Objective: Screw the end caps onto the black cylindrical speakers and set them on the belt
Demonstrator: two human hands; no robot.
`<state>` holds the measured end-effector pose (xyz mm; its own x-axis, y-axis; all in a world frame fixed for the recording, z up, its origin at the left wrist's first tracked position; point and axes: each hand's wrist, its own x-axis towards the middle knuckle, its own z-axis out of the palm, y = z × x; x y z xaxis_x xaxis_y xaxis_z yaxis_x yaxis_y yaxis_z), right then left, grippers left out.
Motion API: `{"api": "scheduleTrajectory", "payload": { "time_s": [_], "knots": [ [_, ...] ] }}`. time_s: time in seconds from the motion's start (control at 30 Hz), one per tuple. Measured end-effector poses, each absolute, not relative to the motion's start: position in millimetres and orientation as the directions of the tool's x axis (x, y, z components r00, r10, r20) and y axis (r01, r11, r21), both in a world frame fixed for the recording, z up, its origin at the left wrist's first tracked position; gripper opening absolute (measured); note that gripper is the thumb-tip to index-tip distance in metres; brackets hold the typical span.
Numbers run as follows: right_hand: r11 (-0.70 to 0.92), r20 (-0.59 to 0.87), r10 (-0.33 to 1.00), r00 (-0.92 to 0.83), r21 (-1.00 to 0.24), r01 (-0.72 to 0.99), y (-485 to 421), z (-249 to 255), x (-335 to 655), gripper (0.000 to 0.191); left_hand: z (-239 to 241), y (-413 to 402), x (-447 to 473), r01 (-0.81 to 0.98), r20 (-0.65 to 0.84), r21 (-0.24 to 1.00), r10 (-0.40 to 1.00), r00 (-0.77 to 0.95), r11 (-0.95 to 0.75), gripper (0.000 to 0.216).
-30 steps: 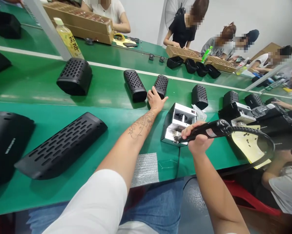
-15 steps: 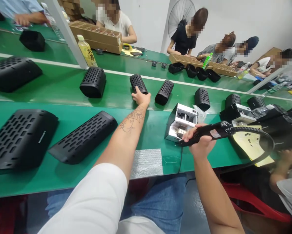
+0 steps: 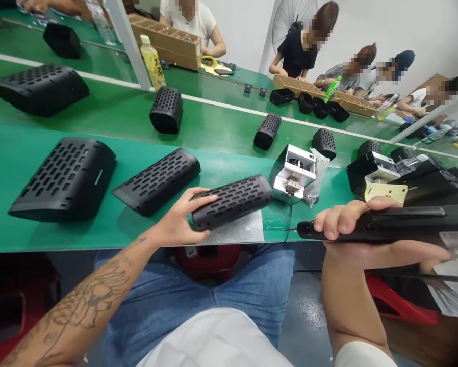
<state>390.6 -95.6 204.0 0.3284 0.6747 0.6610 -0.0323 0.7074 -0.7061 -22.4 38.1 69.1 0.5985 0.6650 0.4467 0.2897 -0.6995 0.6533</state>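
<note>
My left hand point(image 3: 179, 219) grips the near end of a black perforated speaker shell point(image 3: 234, 199), which lies on a bubble-wrap pad point(image 3: 238, 233) at the table's front edge. My right hand point(image 3: 361, 232) is closed around a black electric screwdriver point(image 3: 397, 229), held level over the front edge, tip pointing left toward the shell and a short way from it. A silver screw feeder box point(image 3: 295, 172) stands just beyond the shell.
Two more black shells point(image 3: 158, 179) point(image 3: 66, 178) lie to the left on the green table point(image 3: 18, 153). Several shells point(image 3: 167, 109) ride the conveyor behind. A green-tea bottle point(image 3: 153, 61) stands by a white post. Other people work at the far side with cardboard trays point(image 3: 168, 41).
My left hand took a shell off the conveyor and pulled it back onto the bubble-wrap pad. My right hand with the screwdriver moved nearer me and to the right.
</note>
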Motion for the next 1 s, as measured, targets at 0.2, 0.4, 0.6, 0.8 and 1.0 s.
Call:
{"api": "scheduleTrajectory", "payload": {
  "time_s": [0.2,0.4,0.6,0.8,1.0],
  "knots": [
    [0.669,0.628,0.728,0.274,-0.738,-0.087,-79,185,355,0.083,47,29,-36,0.179,0.386,0.660,0.533,0.753,-0.730,0.106],
    [0.641,0.595,0.754,0.278,-0.758,-0.117,-58,172,335,0.073,43,25,-32,0.179,0.384,0.680,0.553,0.739,-0.711,0.112],
    [0.582,0.544,0.805,0.238,-0.803,-0.131,-51,161,336,0.071,46,22,-31,0.181,0.374,0.694,0.563,0.737,-0.697,0.111],
    [0.511,0.490,0.859,0.150,-0.841,-0.180,-51,161,334,0.066,52,19,-32,0.212,0.352,0.690,0.577,0.736,-0.692,0.106],
    [0.536,0.522,0.844,0.122,-0.814,-0.224,-53,159,331,0.060,53,17,-31,0.230,0.344,0.689,0.589,0.731,-0.687,0.107]
  ]
}}
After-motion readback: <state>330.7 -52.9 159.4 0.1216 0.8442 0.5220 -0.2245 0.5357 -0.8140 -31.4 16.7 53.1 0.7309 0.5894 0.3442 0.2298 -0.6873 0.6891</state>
